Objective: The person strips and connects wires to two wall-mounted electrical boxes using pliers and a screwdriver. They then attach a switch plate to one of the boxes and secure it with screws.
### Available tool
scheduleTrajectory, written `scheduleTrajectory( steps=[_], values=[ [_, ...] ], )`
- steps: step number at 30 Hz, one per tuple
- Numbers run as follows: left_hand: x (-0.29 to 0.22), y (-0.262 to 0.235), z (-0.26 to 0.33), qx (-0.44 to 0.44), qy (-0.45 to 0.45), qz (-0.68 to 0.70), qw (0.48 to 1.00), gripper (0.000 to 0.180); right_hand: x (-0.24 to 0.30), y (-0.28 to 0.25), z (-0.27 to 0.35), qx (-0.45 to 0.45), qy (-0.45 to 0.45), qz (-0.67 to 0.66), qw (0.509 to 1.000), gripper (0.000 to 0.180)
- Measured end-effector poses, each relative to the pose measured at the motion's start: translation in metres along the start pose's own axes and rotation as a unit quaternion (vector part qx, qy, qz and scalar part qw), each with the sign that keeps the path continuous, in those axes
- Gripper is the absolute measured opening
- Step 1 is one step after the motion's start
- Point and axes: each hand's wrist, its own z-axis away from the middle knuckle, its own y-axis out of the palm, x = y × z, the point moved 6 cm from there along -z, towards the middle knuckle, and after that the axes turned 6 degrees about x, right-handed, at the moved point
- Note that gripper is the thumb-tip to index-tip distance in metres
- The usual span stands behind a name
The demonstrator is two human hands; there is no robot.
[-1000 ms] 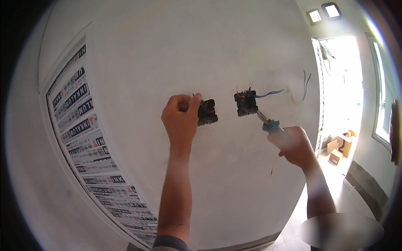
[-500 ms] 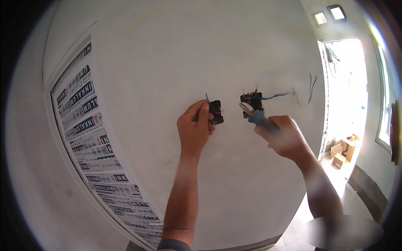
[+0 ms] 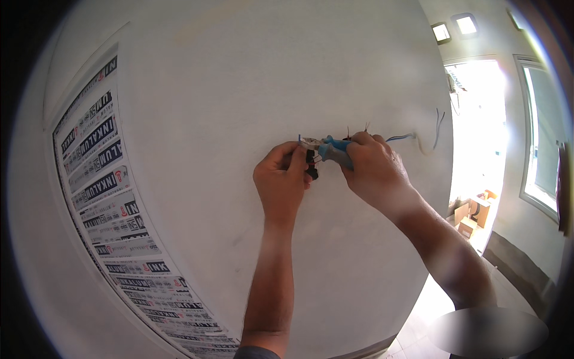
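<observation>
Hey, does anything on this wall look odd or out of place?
Yes. Loose wires hang bare out of the white wall right of the hands, blue and pale ones curling free with no cover. The right hand holds blue-handled pliers at a dark opening that the left hand touches.

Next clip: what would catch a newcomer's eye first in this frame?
Two bare hands meet at the middle of a white plastered wall: the left hand pinches at a dark wall opening, and the right hand holds blue-handled pliers with their tip at the same spot. Thin loose wires hang from the wall just right of the hands. A strip of printed wrapping runs down the left, and a bright doorway glares at the right.
</observation>
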Motion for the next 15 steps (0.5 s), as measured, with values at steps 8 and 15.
scheduleTrajectory(
  steps=[8, 15],
  values=[
    [-0.0011, -0.0007, 0.0007, -0.002, -0.004, 0.004, 1.0, 0.012, 0.0071, 0.0025, -0.0024, -0.04, -0.032, 0.096, 0.994, 0.011],
    [-0.0038, -0.0012, 0.0004, 0.004, 0.016, -0.019, 1.0, 0.011, 0.008, 0.0022, -0.0071, -0.057, -0.067, 0.136, 0.987, 0.009]
  ],
)
